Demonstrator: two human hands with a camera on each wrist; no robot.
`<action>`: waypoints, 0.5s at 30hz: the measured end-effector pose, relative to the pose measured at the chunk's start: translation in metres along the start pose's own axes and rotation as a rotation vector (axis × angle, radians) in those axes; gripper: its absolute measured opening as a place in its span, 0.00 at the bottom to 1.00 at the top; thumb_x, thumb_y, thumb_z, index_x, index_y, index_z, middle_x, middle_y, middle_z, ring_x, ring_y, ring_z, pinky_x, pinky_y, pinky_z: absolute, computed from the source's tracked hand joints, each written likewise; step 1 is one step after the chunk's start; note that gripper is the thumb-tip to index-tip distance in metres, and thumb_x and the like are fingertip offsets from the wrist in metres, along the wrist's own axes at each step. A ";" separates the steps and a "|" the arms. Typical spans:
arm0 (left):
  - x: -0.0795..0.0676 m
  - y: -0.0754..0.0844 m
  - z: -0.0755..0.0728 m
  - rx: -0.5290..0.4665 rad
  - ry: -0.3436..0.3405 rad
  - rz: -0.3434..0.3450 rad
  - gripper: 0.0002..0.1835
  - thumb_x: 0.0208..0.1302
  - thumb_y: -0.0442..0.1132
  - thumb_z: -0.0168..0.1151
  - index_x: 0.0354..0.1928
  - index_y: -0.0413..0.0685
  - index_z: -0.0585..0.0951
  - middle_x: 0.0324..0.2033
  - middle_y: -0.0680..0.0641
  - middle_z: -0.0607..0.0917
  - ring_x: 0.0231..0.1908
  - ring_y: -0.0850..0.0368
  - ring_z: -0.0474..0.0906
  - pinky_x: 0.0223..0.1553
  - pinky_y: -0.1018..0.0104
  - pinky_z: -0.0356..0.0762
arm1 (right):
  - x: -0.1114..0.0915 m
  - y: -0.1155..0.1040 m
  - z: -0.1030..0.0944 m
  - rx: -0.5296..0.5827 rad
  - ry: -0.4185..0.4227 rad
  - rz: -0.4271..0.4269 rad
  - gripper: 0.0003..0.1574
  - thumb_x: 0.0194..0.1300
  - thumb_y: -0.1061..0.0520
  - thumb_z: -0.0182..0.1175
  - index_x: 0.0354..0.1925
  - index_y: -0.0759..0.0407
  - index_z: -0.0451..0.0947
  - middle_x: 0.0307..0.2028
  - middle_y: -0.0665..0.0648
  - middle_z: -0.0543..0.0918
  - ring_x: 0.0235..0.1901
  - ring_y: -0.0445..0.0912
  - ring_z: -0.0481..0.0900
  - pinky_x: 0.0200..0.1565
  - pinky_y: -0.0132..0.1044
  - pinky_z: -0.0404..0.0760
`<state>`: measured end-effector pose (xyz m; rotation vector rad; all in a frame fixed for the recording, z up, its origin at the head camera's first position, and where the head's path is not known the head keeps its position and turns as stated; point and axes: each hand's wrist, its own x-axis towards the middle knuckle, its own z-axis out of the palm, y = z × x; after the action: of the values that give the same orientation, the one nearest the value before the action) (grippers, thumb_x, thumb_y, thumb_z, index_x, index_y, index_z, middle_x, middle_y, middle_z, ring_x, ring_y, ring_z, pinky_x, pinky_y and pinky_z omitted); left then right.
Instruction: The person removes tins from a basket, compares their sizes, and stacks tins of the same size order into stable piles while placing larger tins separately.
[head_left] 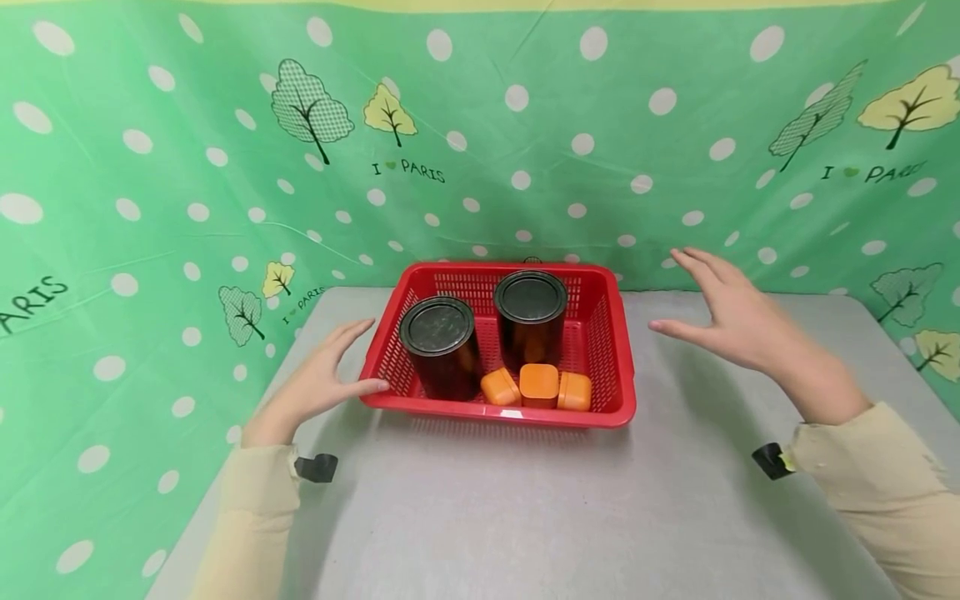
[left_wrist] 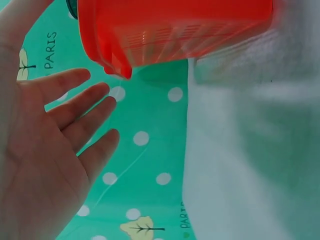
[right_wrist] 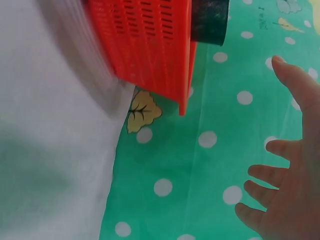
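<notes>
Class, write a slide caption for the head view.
Left hand and right hand flank a red basket holding two dark cans and three orange blocks.

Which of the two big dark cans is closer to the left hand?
The left can in the red basket. It stands on the side by the left hand; the other can is to its right and farther back.

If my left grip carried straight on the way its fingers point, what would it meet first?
The left grip would most likely meet the left rim of the red basket first. Its height against that rim is hard to judge, so it might pass just over it.
</notes>
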<state>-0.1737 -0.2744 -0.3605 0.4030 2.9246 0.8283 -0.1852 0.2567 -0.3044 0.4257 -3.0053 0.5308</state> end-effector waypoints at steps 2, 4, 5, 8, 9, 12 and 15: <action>-0.002 -0.001 0.002 -0.015 0.009 -0.006 0.55 0.54 0.59 0.74 0.79 0.59 0.54 0.77 0.41 0.56 0.76 0.36 0.51 0.69 0.26 0.60 | 0.001 -0.005 0.001 0.010 0.001 -0.004 0.66 0.59 0.29 0.64 0.80 0.52 0.43 0.78 0.65 0.51 0.74 0.66 0.51 0.65 0.78 0.61; -0.003 -0.001 0.004 -0.038 0.020 -0.008 0.56 0.52 0.58 0.75 0.79 0.59 0.54 0.77 0.40 0.55 0.76 0.35 0.52 0.70 0.27 0.61 | 0.002 -0.009 0.003 0.024 0.003 -0.012 0.65 0.60 0.29 0.64 0.80 0.52 0.43 0.78 0.65 0.51 0.74 0.66 0.51 0.65 0.78 0.61; -0.004 -0.002 0.006 -0.055 0.024 -0.005 0.57 0.51 0.57 0.76 0.79 0.58 0.54 0.77 0.40 0.56 0.75 0.35 0.53 0.70 0.28 0.61 | 0.003 -0.012 0.003 0.032 0.006 -0.017 0.65 0.60 0.30 0.64 0.80 0.52 0.43 0.78 0.65 0.51 0.74 0.66 0.51 0.65 0.78 0.61; -0.006 -0.002 0.009 -0.119 0.043 0.018 0.57 0.50 0.54 0.78 0.79 0.55 0.55 0.77 0.41 0.56 0.75 0.36 0.55 0.72 0.33 0.62 | 0.005 -0.019 0.005 0.057 0.011 -0.033 0.64 0.60 0.31 0.64 0.80 0.52 0.44 0.78 0.65 0.52 0.74 0.66 0.52 0.65 0.78 0.61; -0.006 -0.003 0.011 -0.146 0.050 0.028 0.56 0.51 0.52 0.78 0.78 0.55 0.55 0.77 0.42 0.57 0.75 0.37 0.55 0.73 0.35 0.62 | 0.005 -0.022 0.005 0.069 0.010 -0.036 0.64 0.60 0.31 0.64 0.80 0.52 0.44 0.78 0.65 0.52 0.74 0.66 0.52 0.65 0.78 0.61; -0.007 -0.003 0.015 -0.210 0.073 0.063 0.55 0.51 0.45 0.78 0.78 0.52 0.57 0.76 0.43 0.58 0.76 0.40 0.54 0.74 0.39 0.61 | 0.008 -0.029 0.007 0.088 0.003 -0.039 0.63 0.60 0.31 0.64 0.80 0.52 0.44 0.78 0.64 0.52 0.74 0.65 0.52 0.65 0.78 0.61; -0.007 -0.006 0.020 -0.259 0.093 0.078 0.53 0.52 0.41 0.78 0.77 0.49 0.58 0.76 0.42 0.59 0.76 0.41 0.53 0.75 0.42 0.59 | 0.010 -0.037 0.009 0.113 0.002 -0.044 0.63 0.60 0.31 0.64 0.80 0.51 0.44 0.78 0.63 0.52 0.75 0.64 0.52 0.66 0.76 0.62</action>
<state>-0.1650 -0.2708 -0.3807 0.4698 2.8444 1.2495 -0.1846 0.2171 -0.2996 0.4968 -2.9660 0.6987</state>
